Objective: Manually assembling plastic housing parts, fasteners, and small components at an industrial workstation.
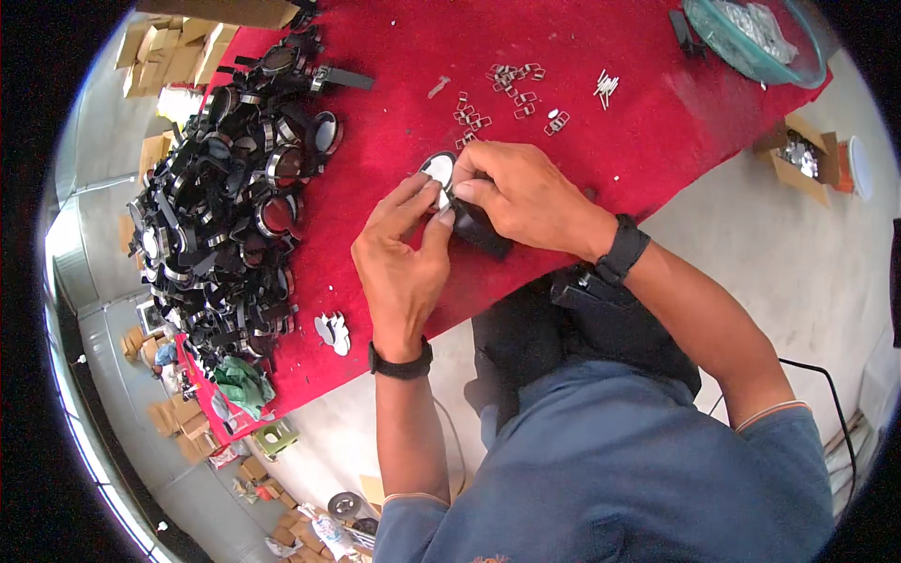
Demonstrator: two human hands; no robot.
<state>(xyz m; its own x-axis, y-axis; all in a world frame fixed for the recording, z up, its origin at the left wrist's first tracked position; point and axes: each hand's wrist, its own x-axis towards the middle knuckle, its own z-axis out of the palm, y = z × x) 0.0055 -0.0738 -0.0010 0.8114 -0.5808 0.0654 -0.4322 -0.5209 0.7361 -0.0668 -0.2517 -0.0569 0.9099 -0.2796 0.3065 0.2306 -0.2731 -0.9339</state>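
Over the red cloth, my left hand (pixel 405 249) and my right hand (pixel 511 192) meet at a round-faced wristwatch (pixel 438 167) with a white disc on its face and a dark rim. My left thumb and fingers close on its near-left side. The right fingers are pinched together at its right edge; what lies between their tips is hidden. A black strap (pixel 481 235) extends below the right hand toward the table edge. Beyond the hands lie several small metal buckles (pixel 507 80) and thin white sticks (pixel 606 87).
A large heap of black-strapped watches (pixel 225 206) covers the table's left side. Grey and white discs (pixel 332 333) lie near the front edge, with a green cloth (pixel 244 385) farther left. A teal basin (pixel 741 56) holds clear plastic at far right; an opened carton (pixel 802 155) stands below.
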